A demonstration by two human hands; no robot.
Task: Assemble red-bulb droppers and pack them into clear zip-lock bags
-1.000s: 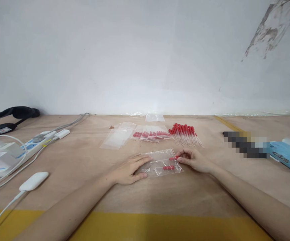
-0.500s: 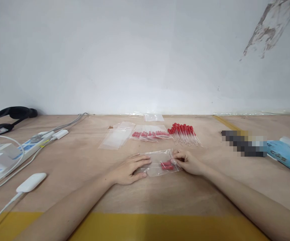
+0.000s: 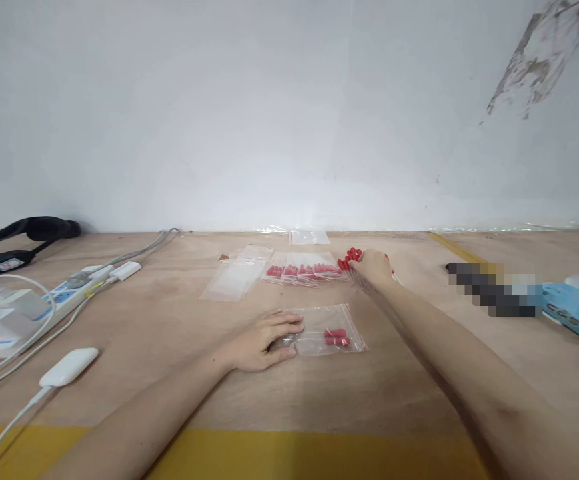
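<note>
My left hand lies with its fingers spread on the left end of a clear zip bag. Two red-bulbed droppers lie inside this bag, their bulbs towards its right end. Farther back, my right hand reaches over a pile of loose droppers with red bulbs and thin clear stems. The hand covers much of the pile, and its fingertips are hidden, so whether it grips a dropper does not show. Left of the pile, several filled bags overlap, with red bulbs showing through them.
Flat clear bags lie to the left, and another bag rests by the wall. A power strip with cables, a white charging case and a black strap occupy the left side. At right lies a blue packet.
My right hand has left the right end of the bag and moved back to the pile of droppers. My left hand stays on the bag.
</note>
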